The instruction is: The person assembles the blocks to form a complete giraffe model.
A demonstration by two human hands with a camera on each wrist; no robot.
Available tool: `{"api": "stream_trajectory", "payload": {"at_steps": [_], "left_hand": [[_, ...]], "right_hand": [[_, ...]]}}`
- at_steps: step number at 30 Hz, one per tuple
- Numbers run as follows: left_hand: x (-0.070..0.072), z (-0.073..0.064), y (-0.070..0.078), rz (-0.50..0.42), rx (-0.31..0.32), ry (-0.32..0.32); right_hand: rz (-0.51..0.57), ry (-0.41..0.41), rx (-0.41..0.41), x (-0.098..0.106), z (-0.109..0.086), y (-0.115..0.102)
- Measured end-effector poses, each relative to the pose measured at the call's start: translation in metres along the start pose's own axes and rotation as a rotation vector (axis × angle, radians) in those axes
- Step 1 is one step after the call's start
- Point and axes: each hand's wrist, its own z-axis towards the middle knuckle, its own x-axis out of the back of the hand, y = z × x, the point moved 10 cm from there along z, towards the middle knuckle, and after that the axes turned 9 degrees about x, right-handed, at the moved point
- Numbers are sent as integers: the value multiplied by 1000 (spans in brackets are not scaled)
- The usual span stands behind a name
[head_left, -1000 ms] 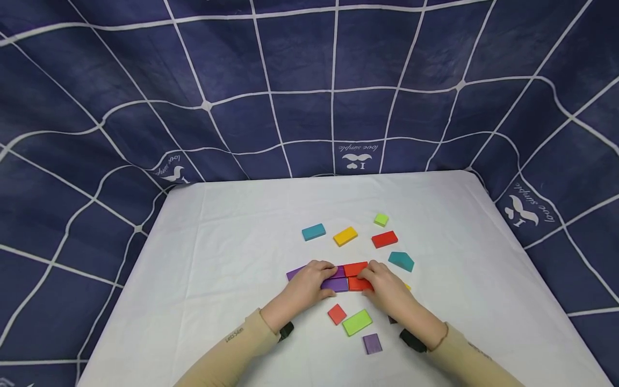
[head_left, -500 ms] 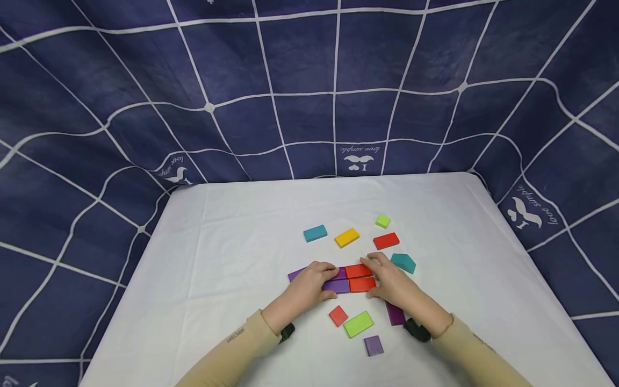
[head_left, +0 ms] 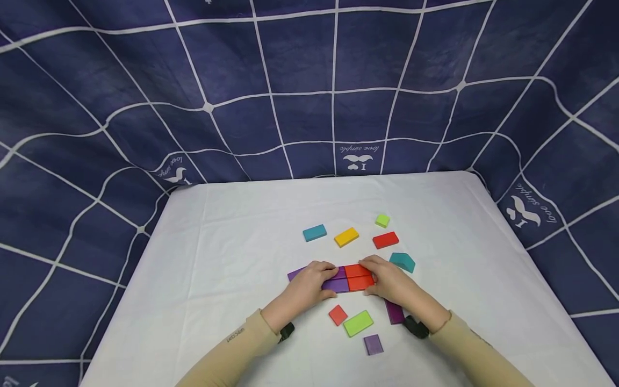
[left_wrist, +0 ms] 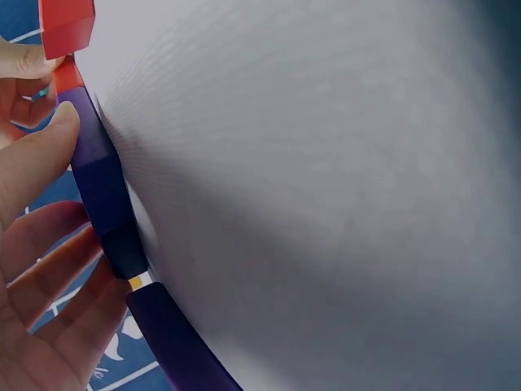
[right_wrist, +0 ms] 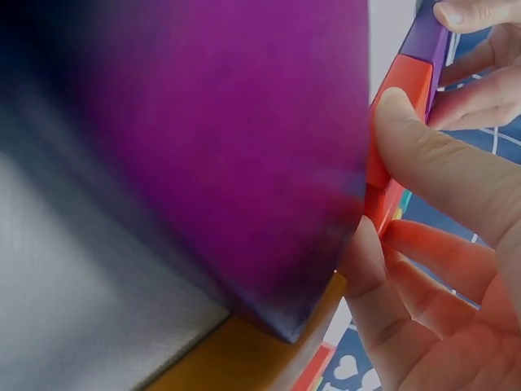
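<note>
Two purple blocks (head_left: 337,285) and two red blocks (head_left: 359,283) lie end to end in two touching rows on the white cloth. My left hand (head_left: 306,285) holds the purple pair, thumb on the near side and fingers on the far side. At the right end, my right hand (head_left: 393,282) grips the red pair between thumb and fingers. In the right wrist view the thumb presses a red block (right_wrist: 411,77). Another purple block (head_left: 294,273) pokes out at the left, partly hidden by my left hand.
Beyond the rows lie blue (head_left: 315,233), yellow (head_left: 346,237), red (head_left: 386,240), light green (head_left: 382,220) and teal (head_left: 402,262) blocks. Nearer are a small red (head_left: 338,315), a green (head_left: 358,323) and a small purple block (head_left: 373,344). A dark purple block (head_left: 395,313) lies by my right wrist.
My right hand first shifted right off the red blocks' tops, then came slightly back left against them. The thin gap between the red blocks has closed. My left hand stays put.
</note>
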Motion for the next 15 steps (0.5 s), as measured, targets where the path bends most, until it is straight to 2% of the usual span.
{"api": "stream_trajectory", "payload": {"at_steps": [9,15], "left_hand": [[3,1,1,-6,-5,4],[1,1,1,0,-3,-2]], "right_hand": [[-26,20,48,2,0,-4],[-57,57,40,2,-6,-7]]}}
